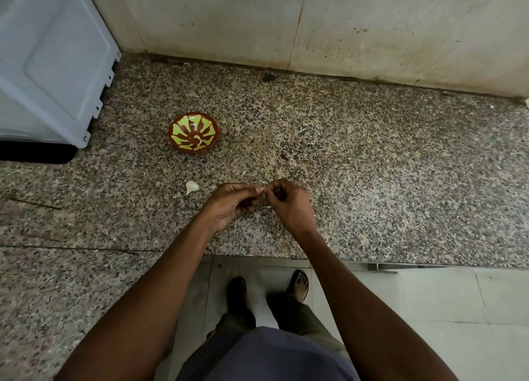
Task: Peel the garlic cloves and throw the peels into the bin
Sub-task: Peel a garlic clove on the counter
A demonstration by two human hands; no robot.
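- Both forearms are reaching out over the speckled desk [372, 157].
- Left hand [233, 204] and right hand [287, 204] are meeting fingertip to fingertip, together pinching a small clove [262, 190].
- Near the left hand, a bowl [194, 132] is sitting on the desk.
- Between them, another clove [191, 186] is lying.
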